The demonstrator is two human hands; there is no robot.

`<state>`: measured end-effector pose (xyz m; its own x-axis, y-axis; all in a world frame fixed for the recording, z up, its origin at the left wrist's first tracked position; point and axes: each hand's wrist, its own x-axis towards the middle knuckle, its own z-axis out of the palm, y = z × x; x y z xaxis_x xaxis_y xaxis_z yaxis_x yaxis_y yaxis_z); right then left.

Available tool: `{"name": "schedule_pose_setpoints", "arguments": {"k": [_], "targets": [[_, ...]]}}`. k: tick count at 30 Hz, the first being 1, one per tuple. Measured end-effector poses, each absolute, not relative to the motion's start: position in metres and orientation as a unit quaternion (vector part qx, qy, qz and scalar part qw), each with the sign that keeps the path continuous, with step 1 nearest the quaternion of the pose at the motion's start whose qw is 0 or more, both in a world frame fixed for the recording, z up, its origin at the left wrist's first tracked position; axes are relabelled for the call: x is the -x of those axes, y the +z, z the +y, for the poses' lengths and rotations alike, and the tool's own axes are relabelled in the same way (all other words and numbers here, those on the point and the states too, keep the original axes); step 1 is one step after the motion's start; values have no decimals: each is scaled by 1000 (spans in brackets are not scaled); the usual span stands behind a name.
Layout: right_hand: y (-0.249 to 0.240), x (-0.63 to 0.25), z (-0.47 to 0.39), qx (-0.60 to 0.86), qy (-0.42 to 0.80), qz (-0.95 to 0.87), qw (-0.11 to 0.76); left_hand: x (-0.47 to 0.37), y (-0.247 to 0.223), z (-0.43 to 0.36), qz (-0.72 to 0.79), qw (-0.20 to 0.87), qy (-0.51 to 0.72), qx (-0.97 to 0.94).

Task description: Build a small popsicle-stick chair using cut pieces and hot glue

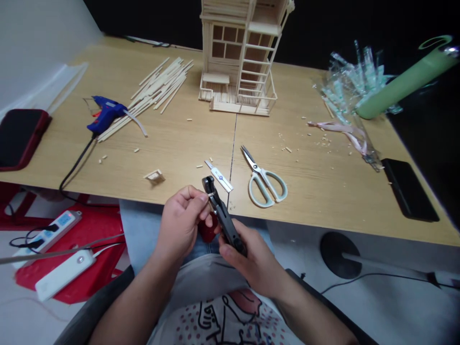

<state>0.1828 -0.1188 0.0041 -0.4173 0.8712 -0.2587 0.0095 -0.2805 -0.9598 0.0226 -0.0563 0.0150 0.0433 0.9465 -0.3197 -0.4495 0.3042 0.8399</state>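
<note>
My right hand (247, 256) is wrapped around a black plier-like cutter (226, 220), held over my lap at the table's front edge. The thumb and fingers of my left hand (185, 220) pinch a small wooden stick piece (211, 195) against the head of the cutter; most of the piece is hidden. Just beyond the cutter lies a white utility knife (222, 178) with its blade out. Scissors (264, 179) with pale handles rest to its right, slightly apart. On the left stands a tiny wooden stick frame (155, 176).
A wooden stick house (237, 62) with a ladder stands at the back. Loose sticks (154, 91) and a blue glue gun (106, 115) lie left. A green tumbler (406, 81), clear wrappers (348, 86) and a black phone (409, 189) are right. A red-cased phone (23, 139) lies far left.
</note>
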Motion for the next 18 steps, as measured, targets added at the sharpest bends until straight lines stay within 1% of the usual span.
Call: {"name": "schedule_pose_setpoints", "arguments": {"k": [11,18], "targets": [[3,-181,-113,449,597,-575,333,-26,15,-54,477,646,526,-279],[4,-183,-111,465,570,-597,320,-26,12,-53,492,631,521,-298]]}}
